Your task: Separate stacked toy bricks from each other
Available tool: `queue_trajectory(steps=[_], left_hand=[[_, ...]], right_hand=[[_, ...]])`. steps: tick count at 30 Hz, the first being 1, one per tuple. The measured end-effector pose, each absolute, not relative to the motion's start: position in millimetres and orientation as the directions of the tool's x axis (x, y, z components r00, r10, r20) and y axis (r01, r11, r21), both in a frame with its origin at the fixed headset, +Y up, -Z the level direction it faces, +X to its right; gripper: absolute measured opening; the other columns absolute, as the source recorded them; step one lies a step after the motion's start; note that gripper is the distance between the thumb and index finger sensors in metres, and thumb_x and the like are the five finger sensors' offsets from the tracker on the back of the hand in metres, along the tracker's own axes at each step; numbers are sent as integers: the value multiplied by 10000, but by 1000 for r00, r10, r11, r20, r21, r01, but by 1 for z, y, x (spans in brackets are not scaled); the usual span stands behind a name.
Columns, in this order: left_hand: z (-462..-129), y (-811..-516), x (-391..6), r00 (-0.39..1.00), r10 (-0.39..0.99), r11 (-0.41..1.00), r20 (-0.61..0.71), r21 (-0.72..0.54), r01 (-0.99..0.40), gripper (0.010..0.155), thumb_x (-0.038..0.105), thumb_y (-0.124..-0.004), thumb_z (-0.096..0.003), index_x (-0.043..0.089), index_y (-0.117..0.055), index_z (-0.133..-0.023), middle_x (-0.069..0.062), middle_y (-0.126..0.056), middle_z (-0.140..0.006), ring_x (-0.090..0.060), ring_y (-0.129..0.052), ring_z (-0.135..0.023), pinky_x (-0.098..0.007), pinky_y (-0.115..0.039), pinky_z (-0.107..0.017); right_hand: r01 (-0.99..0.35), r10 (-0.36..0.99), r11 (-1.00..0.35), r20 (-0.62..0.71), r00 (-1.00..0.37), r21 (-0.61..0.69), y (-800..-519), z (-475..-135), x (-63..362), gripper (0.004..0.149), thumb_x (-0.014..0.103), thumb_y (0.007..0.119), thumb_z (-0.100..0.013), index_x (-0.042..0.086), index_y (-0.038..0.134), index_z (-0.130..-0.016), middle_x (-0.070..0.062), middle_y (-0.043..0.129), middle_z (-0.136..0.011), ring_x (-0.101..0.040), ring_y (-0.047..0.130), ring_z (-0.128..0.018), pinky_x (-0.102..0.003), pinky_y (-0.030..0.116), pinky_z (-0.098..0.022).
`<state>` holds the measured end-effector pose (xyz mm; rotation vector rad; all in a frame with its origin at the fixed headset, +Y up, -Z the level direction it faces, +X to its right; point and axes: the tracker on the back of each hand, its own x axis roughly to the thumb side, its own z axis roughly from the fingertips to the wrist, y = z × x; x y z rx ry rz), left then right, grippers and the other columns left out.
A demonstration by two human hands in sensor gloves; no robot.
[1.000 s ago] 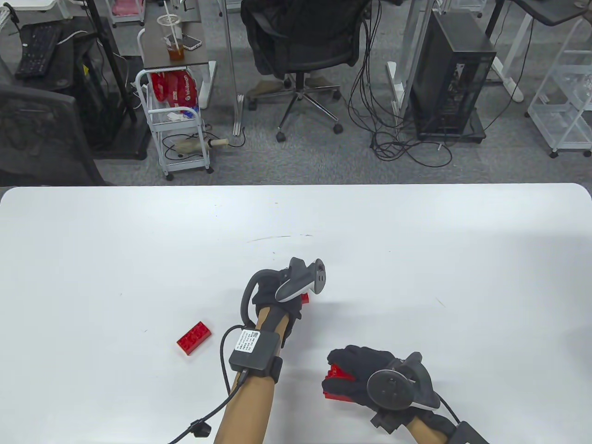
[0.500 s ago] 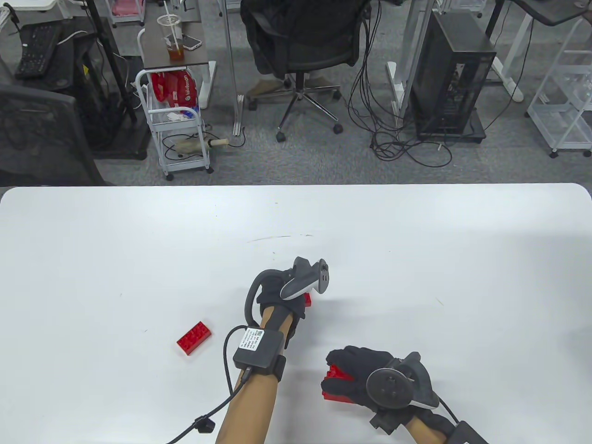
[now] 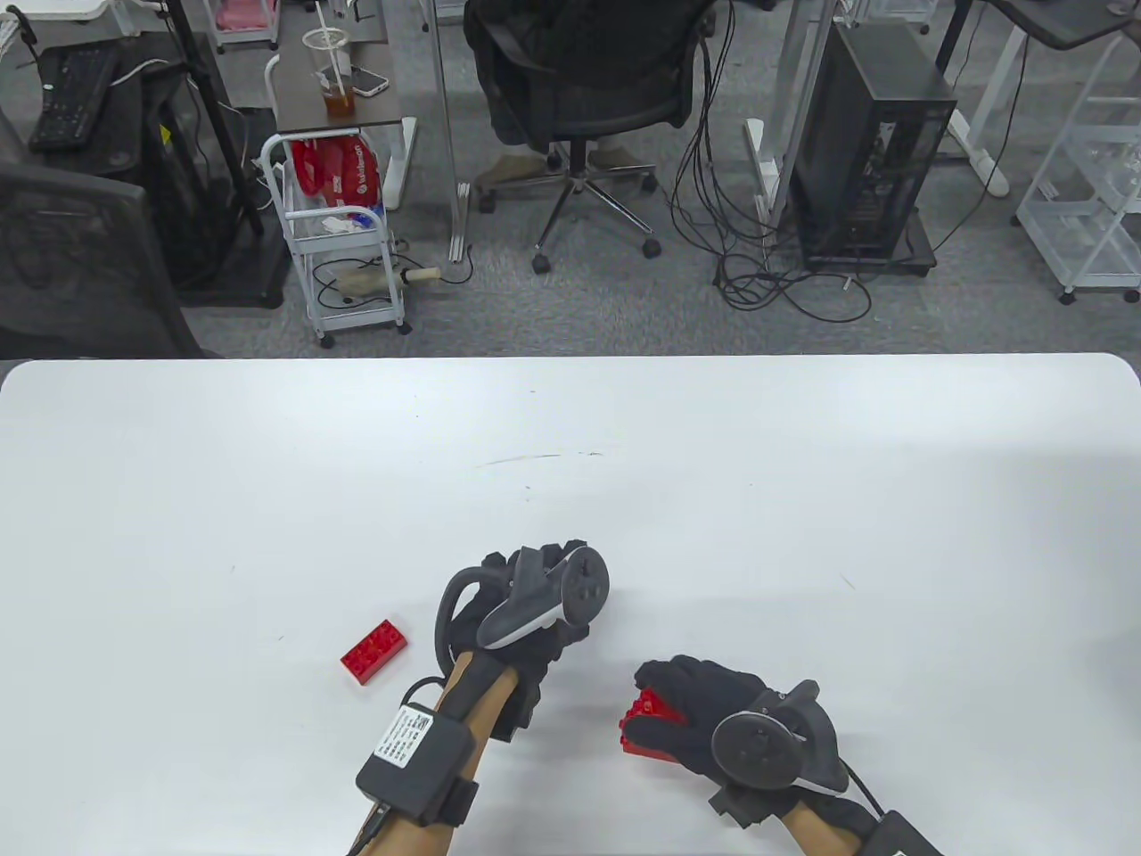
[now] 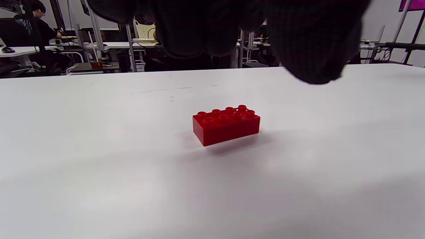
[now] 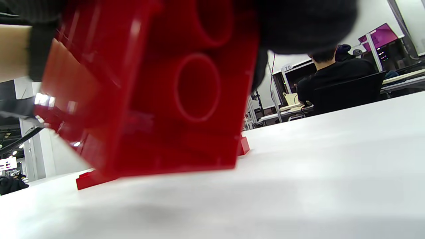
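My right hand point(image 3: 691, 704) grips a red stack of bricks point(image 3: 649, 718) low over the table near the front edge. In the right wrist view the stack's hollow underside point(image 5: 159, 99) fills the frame, tilted, with one edge touching the table. My left hand point(image 3: 535, 563) is to the left of it and holds nothing. In the left wrist view its fingers point(image 4: 206, 30) hang above and short of a single red brick point(image 4: 226, 125) that lies studs up on the table. The tracker hides that brick in the table view. Another loose red brick point(image 3: 374, 651) lies left of my left hand.
The white table point(image 3: 802, 499) stretches wide behind and to both sides of my hands. Beyond its far edge are an office chair point(image 3: 579, 80), a computer tower point(image 3: 869, 143) and a wire cart point(image 3: 343, 241) on the floor.
My left hand has let go of its red brick and drawn back toward me and to the left. My right hand has stayed almost still with the stack.
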<state>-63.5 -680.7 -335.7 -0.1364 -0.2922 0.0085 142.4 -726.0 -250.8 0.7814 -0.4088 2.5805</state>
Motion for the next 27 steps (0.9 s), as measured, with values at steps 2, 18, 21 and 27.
queue_trajectory(steps=[2,18,21,27], left_hand=[[-323,-677,-65,953,51,989,300,-146,-7,913,559,-820,-395,265,-419,-1162,-16,-636,-1178,-291,-750,-1047,-581,-583,-789],[-249,-687,-54,847,277,957,453,-205,-203,955,597,-772,-408,184,-382,-1175,-81,-642,-1179,-327,-779,-1032,-571,-608,-776],[-247,-692,-51,837,302,953,456,-175,-248,933,596,-754,-421,174,-389,-1169,-79,-671,-1160,-314,-818,-1005,-555,-630,-768],[-244,-698,-46,778,402,912,482,-140,-385,873,539,-751,-447,163,-408,-1157,-55,-722,-1126,-282,-869,-964,-531,-663,-752]], right_hand=[[-474,301,-862,573,-762,-177,-725,-251,144,650,725,571,-441,282,752,-880,-9,918,-702,-196,1024,-452,-342,892,-249],[-522,344,-825,541,-768,-216,-725,-251,149,657,725,558,-449,274,745,-890,-6,921,-716,-187,1034,-467,-322,912,-267],[-548,373,-811,540,-755,-205,-724,-251,150,658,721,558,-452,267,748,-889,-9,926,-719,-184,1045,-473,-306,936,-274],[-584,412,-791,547,-729,-183,-723,-249,149,659,708,575,-452,257,741,-904,-12,929,-745,-178,1063,-512,-279,985,-305]])
